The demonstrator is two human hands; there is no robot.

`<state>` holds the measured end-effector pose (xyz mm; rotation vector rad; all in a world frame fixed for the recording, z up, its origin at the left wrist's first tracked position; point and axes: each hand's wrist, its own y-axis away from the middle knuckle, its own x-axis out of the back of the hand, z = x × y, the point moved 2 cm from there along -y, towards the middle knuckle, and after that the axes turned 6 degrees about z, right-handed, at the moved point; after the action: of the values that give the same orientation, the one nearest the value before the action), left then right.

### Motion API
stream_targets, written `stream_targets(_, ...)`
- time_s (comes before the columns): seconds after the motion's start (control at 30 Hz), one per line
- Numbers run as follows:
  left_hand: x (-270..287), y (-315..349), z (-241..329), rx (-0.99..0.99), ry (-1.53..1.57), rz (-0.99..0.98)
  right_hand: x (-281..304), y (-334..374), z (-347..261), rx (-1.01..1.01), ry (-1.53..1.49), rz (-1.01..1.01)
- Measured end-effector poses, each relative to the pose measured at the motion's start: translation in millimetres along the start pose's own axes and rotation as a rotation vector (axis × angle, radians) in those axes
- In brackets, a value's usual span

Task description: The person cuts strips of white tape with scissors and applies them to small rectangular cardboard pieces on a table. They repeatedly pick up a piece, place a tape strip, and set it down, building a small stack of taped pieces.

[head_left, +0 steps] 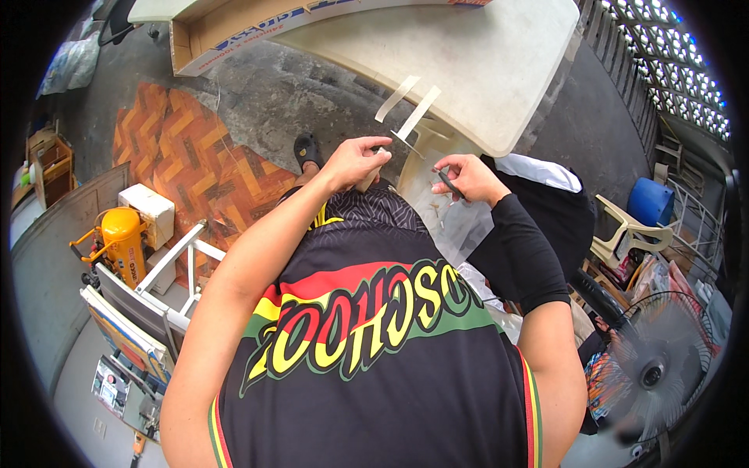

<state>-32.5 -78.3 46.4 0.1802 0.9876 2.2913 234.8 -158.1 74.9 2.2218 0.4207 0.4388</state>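
Observation:
My left hand (357, 164) is closed, with thumb and forefinger pinched on a small thing; a pale tan piece shows below the fingers, its kind unclear. A thin light rod (407, 145) lies just beyond these fingertips; I cannot tell whether they touch it. To the right, my right hand (474, 179) is closed around a slim dark pen-like tool (448, 183). Two cream tape strips, a left one (396, 98) and a right one (420, 111), hang at the near edge of the pale table (499, 78), beyond my hands.
A long cardboard box (226, 51) lies along the table's far left. A beige plastic chair (437, 144) stands under the table edge. Black cloth (558, 210) lies at right, near a standing fan (651, 374) and a blue drum (651, 202). A yellow machine (123, 246) stands left.

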Motion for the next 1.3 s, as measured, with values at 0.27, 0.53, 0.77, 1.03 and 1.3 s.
stream_targets(0.27, 25, 52, -7, -0.16, -0.081, 0.027, -53, 4, 5, 0.143, 0.146, 0.141)
stream_targets(0.53, 34, 109, 31, -0.414, -0.416, 0.019, -99, -23, -76, 0.476, -0.57, 0.294)
stream_targets(0.77, 33, 106, 35, -0.4, -0.515, 0.017, -87, -24, -110, 0.582, -0.121, 0.345)
stream_targets(1.03, 39, 96, 24, -0.432, -0.335, 0.225, -63, -20, -136, 0.574, 0.131, 0.415)
stream_targets(1.3, 37, 88, 28, -0.478, -0.397, 0.32, -68, -31, -145, 0.563, 0.134, 0.513)
